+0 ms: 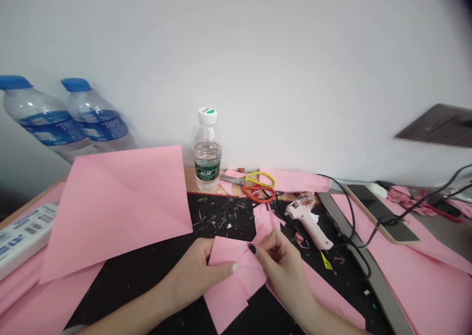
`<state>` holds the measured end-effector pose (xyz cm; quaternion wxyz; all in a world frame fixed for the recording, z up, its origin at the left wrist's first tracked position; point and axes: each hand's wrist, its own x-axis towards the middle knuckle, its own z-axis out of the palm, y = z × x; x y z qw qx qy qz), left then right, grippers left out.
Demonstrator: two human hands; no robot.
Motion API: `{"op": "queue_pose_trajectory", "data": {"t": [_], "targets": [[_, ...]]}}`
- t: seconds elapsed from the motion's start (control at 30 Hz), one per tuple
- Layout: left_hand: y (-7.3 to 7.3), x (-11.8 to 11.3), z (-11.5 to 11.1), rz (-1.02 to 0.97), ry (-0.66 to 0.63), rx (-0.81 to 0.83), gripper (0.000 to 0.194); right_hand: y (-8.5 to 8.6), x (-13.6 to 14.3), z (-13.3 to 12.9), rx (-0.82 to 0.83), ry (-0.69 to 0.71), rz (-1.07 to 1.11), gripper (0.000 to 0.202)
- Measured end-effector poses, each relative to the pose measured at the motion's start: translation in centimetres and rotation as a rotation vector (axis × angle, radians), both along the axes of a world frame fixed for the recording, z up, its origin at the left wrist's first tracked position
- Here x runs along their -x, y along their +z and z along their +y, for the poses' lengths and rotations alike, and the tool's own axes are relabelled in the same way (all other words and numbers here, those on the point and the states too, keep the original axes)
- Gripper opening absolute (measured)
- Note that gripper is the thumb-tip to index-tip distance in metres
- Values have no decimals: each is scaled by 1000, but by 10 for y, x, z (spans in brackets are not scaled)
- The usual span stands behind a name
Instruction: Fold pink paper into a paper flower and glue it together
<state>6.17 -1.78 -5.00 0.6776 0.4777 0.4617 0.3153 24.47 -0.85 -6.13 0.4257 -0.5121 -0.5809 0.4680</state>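
Folded pink paper (230, 303) is held between my two hands above a black mat (147, 266). My left hand (201, 266) grips its left side, thumb lying across the front and fingers hidden behind. On the upper right edge, my right hand (280, 266) pinches the paper between thumb and curled fingers. Creases and overlapping layers show across the sheet. Beyond my right hand lies a white glue gun (309, 222), and scissors (254, 185) with one yellow and one red handle rest farther back.
A small water bottle (207, 151) stands by the wall. Two larger bottles (101, 121) are at the left behind a big pink sheet (125, 207). A white box (27, 237) sits far left. Rightward are a phone (381, 212), black cables (354, 212) and more pink paper (427, 276).
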Motion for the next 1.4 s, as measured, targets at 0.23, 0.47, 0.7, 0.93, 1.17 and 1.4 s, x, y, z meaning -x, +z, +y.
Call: {"op": "queue_pose_trajectory", "data": {"t": [0.23, 0.47, 0.7, 0.93, 1.17, 1.4], "targets": [[7, -1, 1, 15, -56, -11, 15, 0, 0, -2, -39, 27, -21, 25], [5, -2, 0, 53, -6, -33, 18, 3, 0, -5, -82, 36, -47, 26], [4, -1, 0, 45, -24, 13, 17, -1, 0, -4, -30, 9, -29, 24], [5, -2, 1, -14, -22, 52, 17, 0, 0, -5, -22, 19, -10, 18], [4, 0, -1, -41, 61, 74, 21, 11, 1, -2, 152, 155, 94, 12], [2, -1, -3, -5, 54, 3, 20, 13, 1, 3, 221, 282, -116, 33]]}}
